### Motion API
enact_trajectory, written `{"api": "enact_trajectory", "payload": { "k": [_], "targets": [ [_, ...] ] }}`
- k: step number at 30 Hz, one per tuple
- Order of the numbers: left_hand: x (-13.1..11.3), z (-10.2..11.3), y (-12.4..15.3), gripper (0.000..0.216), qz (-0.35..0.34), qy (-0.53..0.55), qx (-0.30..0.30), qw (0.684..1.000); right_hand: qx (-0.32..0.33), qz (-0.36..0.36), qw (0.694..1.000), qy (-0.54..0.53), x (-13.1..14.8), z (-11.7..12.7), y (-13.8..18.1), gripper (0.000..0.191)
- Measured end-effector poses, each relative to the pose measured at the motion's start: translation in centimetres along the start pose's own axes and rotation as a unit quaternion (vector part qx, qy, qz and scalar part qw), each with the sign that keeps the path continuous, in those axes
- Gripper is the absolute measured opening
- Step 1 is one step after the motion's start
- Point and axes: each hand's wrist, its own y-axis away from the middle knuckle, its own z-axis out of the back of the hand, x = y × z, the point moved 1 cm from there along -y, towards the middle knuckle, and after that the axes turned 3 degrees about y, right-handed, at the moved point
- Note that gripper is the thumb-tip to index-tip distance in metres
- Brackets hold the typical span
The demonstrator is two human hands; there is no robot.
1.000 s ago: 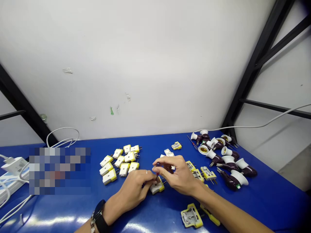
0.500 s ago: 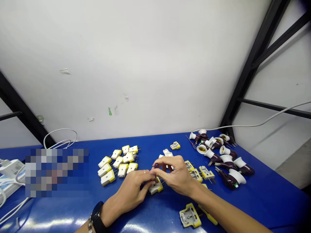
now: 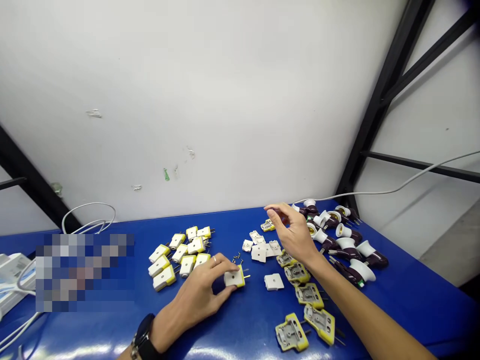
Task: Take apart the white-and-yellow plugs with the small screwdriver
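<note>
Head view: grip of the left hand [image 3: 198, 295] closed on a white-and-yellow plastic plug [image 3: 234, 276], right hand [image 3: 290, 232] open

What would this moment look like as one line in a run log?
left hand: fingers on white-and-yellow plug | right hand: raised, apparently empty, beside white plug covers | nearby: opened plug bases

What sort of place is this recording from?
Probably an electrical assembly workstation: the blue bench holds white-and-yellow plugs, opened plug housings and dark lamp holders.
</note>
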Motion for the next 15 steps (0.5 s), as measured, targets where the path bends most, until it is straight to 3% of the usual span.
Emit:
{"api": "enact_trajectory", "payload": {
  "k": [3, 6, 11, 15],
  "targets": [
    [1.3, 1.8, -0.3, 0.02, -0.009, -0.066, -0.105, 0.992, 0.041, -0.012, 0.992, 0.116, -1.3, 0.4, -0.7, 0.029],
    [2.9, 4.1, -0.5, 0.016, 0.039, -0.15, -0.177, 0.972, 0.12, -0.069, 0.967, 0.216, -2.1, 0.6, -0.9, 0.027],
    [4.5, 6.1, -0.4, 0.017, 0.168, -0.252, -0.12, 0.945, 0.217, -0.119, 0.923, 0.294, -2.7, 0.7, -0.8, 0.036],
    [4.5, 5.8, -0.3, 0.018, 0.165, -0.294, -0.101, 0.936, 0.24, -0.137, 0.898, 0.343, -3.3, 1.2, -1.0, 0.031]
  ]
}}
